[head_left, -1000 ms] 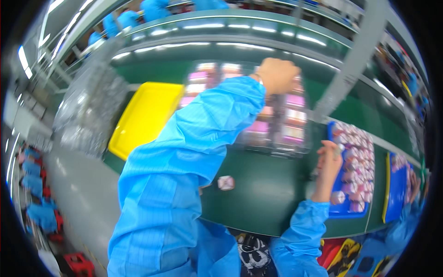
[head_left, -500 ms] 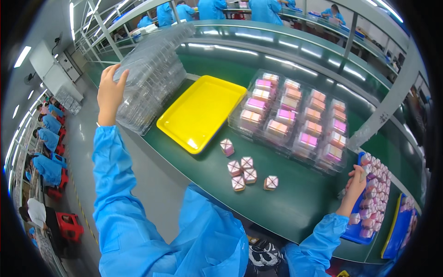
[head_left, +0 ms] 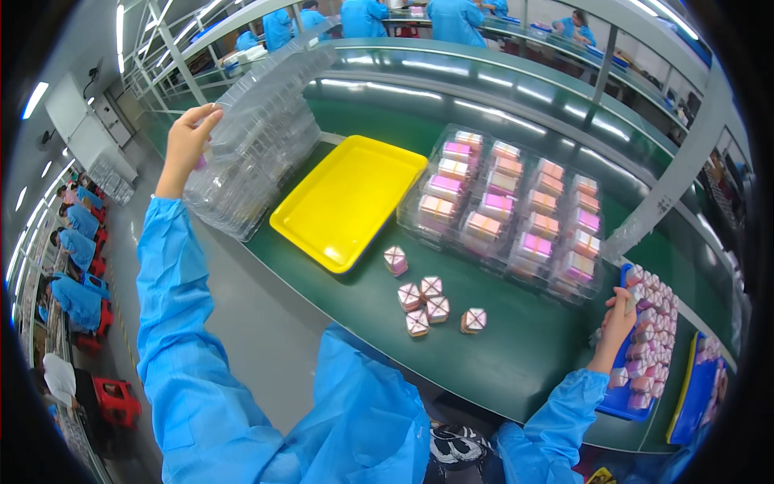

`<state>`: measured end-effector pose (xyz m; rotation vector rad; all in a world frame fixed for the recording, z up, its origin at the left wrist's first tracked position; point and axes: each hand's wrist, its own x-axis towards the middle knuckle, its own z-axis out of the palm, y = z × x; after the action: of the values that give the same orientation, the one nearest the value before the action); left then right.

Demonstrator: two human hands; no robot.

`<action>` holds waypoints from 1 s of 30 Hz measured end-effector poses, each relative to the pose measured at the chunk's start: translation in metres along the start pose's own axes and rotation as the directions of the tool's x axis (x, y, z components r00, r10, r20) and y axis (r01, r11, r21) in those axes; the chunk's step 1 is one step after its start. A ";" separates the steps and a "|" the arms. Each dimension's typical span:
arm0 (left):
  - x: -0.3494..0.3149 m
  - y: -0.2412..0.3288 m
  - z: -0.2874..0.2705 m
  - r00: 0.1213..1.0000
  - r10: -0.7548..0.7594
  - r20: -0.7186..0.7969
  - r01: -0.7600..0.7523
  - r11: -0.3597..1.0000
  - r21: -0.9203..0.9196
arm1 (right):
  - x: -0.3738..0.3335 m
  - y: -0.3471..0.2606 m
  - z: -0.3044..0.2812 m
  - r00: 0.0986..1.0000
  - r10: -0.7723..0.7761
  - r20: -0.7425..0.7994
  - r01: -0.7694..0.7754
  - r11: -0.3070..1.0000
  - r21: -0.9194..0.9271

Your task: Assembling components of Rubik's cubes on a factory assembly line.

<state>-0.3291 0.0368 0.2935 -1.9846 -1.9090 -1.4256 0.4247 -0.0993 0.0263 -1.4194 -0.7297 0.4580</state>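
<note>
My left hand [head_left: 187, 147] is at the stack of clear plastic trays [head_left: 262, 149] on the left. Its thumb and fingers pinch the near edge of the top clear tray [head_left: 278, 77], which is tilted up off the stack. A small pinkish patch shows beside the palm; I cannot tell what it is. On the right, my right hand [head_left: 617, 327] is closed at the edge of a blue tray [head_left: 617, 401] full of small pink-and-white wrapped blocks [head_left: 657, 327]. What its fingers hold, if anything, is hidden. Several loose blocks [head_left: 435, 309] lie on the green table between my hands.
A yellow tray [head_left: 347, 202] stands beside the clear stack. Clear compartment trays [head_left: 500, 214] filled with pink, white and orange blocks stand at the back. A metal post [head_left: 669, 194] rises at the right, near another blue tray [head_left: 697, 395]. Co-workers sit across and at left.
My left hand has moved a little left and down, and the top clear tray has tilted up from the stack. My right hand has stayed by the blue tray.
</note>
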 end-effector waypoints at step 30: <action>-0.110 0.140 0.234 0.570 0.526 0.631 -0.641 0.765 -0.059 | -0.027 -0.037 0.020 0.962 -0.198 0.186 0.189 0.980 0.070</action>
<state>-0.0643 0.0565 0.1670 -2.8280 -1.1676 -0.4204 0.3868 -0.1084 0.0578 -1.2520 -0.9967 0.4611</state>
